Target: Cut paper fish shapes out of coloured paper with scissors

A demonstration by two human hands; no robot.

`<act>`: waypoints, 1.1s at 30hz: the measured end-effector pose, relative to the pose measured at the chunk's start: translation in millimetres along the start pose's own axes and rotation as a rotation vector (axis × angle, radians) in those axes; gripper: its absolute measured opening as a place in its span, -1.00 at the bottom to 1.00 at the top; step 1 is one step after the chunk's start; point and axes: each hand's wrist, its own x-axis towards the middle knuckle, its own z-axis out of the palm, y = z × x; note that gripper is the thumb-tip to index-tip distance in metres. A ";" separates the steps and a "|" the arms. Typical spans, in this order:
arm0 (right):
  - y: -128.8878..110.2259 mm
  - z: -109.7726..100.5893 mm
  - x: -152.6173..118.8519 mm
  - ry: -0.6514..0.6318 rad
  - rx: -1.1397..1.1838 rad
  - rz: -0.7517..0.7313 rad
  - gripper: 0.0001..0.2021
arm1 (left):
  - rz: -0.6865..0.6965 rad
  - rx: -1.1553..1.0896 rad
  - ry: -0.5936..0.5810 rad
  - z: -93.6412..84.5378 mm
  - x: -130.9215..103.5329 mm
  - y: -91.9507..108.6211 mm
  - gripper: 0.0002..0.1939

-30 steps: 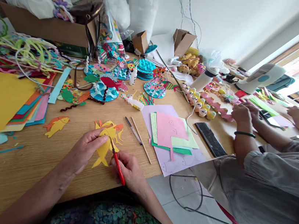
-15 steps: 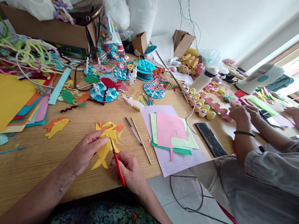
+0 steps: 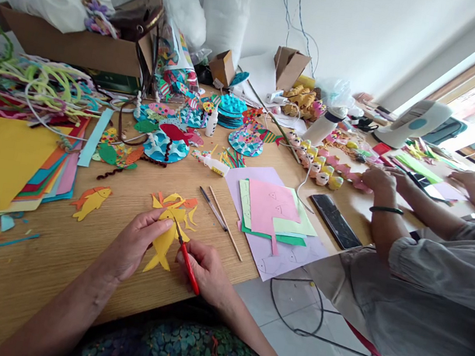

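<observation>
Centre of the frame: the left hand [image 3: 140, 241] pinches the yellow paper fish [image 3: 163, 243]; the right hand [image 3: 207, 271] holds the red-handled scissors [image 3: 189, 268], blades against the paper. Paper offcuts [image 3: 192, 204] lie directly beyond. The pen [image 3: 213, 209] and wooden stick [image 3: 226, 223] lie side by side, right of the offcuts; the pink sheet [image 3: 266, 205] and phone [image 3: 334, 221] lie farther right. At left, the fish cutouts [image 3: 93, 202] sit near the coloured paper stack [image 3: 6, 157]. Bare tabletop [image 3: 49, 257] extends across the lower left; the table's front edge passes near the right wrist. Fingers partly hide the fish and scissor handles. The frame crops the stack. Blade opening: cannot tell.
</observation>
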 end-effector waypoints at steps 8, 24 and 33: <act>0.5 0.5 0.6 0.009 0.033 0.004 -0.51 | 0.007 0.007 -0.006 -3.2 1.5 -4.7 -0.80; 4.1 0.7 -0.7 0.004 -0.003 -0.003 -0.54 | 0.061 -0.020 0.021 -1.8 3.6 -9.9 -0.82; 4.1 -0.4 -0.8 0.007 -0.007 0.005 -0.52 | 0.031 -0.027 -0.002 -5.0 5.3 -10.7 -0.79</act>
